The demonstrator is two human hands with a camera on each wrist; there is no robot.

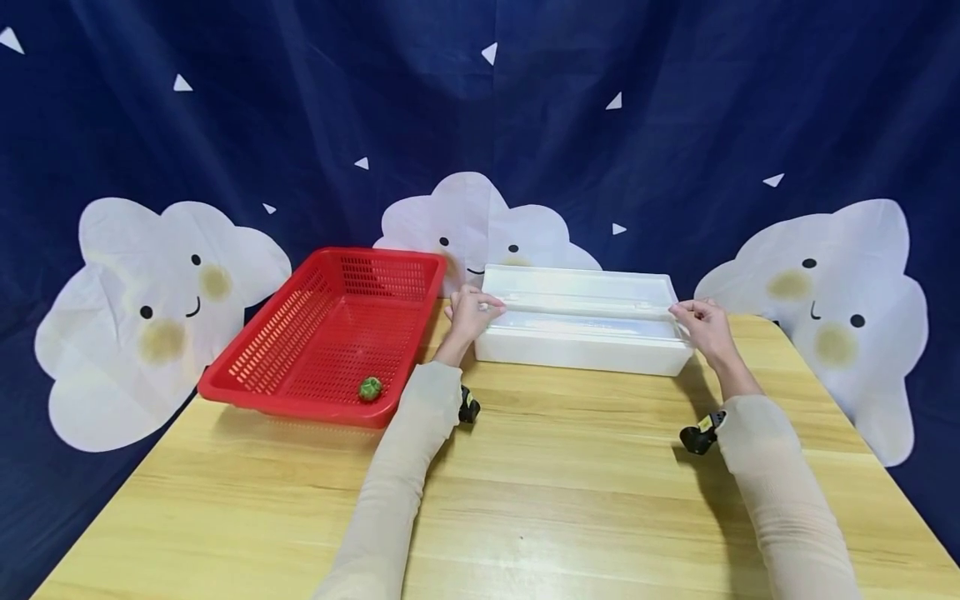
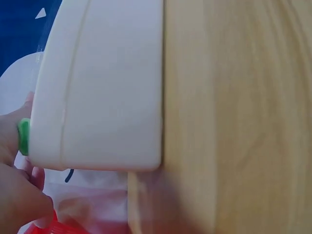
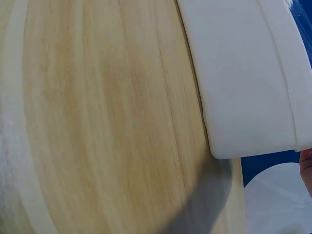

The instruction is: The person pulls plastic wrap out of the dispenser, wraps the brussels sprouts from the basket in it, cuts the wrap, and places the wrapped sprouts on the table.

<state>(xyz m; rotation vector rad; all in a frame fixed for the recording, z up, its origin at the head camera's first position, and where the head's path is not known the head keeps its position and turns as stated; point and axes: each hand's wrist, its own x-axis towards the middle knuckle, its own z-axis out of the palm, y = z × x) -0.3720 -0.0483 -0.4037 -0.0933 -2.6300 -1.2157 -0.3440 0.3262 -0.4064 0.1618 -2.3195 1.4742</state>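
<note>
A long white box (image 1: 581,352) stands at the back of the table, its white lid (image 1: 577,285) raised at the rear. My left hand (image 1: 470,314) pinches the lid's edge at the left end, and my right hand (image 1: 707,331) pinches it at the right end. The left wrist view has the box wall (image 2: 112,87) with my left hand (image 2: 19,180) at its end, beside a small green piece (image 2: 23,136) that I cannot identify. In the right wrist view, only a bit of my right hand (image 3: 306,170) shows past the box (image 3: 248,87).
Left of the box is a red perforated basket (image 1: 352,346) holding a small round green item (image 1: 370,388). The wooden table (image 1: 555,500) extends in front, and a dark blue curtain (image 1: 420,108) with cloud shapes hangs behind.
</note>
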